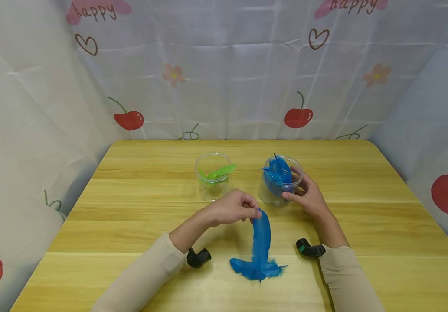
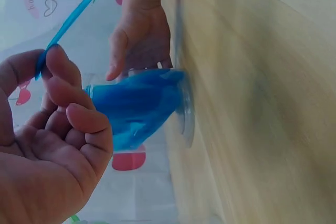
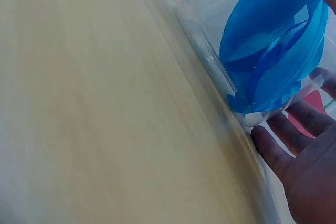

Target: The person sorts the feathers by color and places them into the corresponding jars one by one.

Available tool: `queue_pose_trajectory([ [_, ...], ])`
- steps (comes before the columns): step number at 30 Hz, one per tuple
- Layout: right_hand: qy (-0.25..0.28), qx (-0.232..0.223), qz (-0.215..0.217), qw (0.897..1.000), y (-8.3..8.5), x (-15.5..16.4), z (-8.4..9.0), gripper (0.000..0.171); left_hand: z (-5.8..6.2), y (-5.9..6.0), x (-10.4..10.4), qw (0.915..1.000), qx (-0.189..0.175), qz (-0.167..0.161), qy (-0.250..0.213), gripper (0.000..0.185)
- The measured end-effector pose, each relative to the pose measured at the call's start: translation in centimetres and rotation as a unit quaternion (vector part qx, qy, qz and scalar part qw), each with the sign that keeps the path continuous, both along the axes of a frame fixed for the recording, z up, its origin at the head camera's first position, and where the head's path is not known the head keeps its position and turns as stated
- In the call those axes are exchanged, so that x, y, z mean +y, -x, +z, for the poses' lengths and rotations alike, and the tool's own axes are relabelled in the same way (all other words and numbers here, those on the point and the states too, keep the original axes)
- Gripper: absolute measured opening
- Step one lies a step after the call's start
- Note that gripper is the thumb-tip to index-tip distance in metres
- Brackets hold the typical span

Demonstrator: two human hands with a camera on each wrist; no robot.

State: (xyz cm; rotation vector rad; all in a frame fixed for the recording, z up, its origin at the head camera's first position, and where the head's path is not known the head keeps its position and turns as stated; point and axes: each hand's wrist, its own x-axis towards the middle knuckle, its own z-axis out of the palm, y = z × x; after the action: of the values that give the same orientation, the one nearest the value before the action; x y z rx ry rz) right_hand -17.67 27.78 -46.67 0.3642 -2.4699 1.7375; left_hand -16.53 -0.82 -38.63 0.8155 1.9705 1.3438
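My left hand (image 1: 234, 208) pinches one blue feather (image 1: 261, 238) by its upper end between thumb and fingertips, and the feather hangs down in the head view. Below it another blue feather (image 1: 243, 268) lies crosswise on the table, overlapped by the held one. My right hand (image 1: 310, 195) holds a clear plastic jar (image 1: 264, 197) from its right side, thumb in front and fingers around the far side. Several blue feathers (image 3: 268, 51) are bunched inside that jar, some quills sticking above its rim in the head view.
Left of the held jar stands a second clear jar (image 1: 208, 195) with green feathers (image 1: 220, 172), one tip poking past its rim. Both stand on a wooden table (image 1: 138, 186). A printed white curtain (image 1: 224, 95) hangs behind and along the sides.
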Motion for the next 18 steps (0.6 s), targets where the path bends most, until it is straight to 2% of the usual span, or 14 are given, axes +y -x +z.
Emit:
queue_pose_trajectory([
  [5,-0.001,-0.002,-0.002,1.0,0.0,0.0,-0.1,0.081,0.5,-0.2,0.0,0.9984,-0.008,0.045,-0.032,0.014],
  [9,-0.004,-0.002,-0.002,1.0,0.0,0.0,-0.1,0.081,0.8,-0.2,-0.1,0.9938,-0.026,0.09,-0.06,0.017],
  [13,-0.005,-0.003,-0.002,1.0,0.0,0.0,-0.2,0.081,1.0,-0.1,-0.2,0.9851,-0.045,0.134,-0.098,0.017],
  [18,-0.002,-0.004,-0.001,1.0,0.0,0.0,-0.1,0.081,1.5,0.0,-0.3,0.9722,-0.064,0.169,-0.149,0.015],
])
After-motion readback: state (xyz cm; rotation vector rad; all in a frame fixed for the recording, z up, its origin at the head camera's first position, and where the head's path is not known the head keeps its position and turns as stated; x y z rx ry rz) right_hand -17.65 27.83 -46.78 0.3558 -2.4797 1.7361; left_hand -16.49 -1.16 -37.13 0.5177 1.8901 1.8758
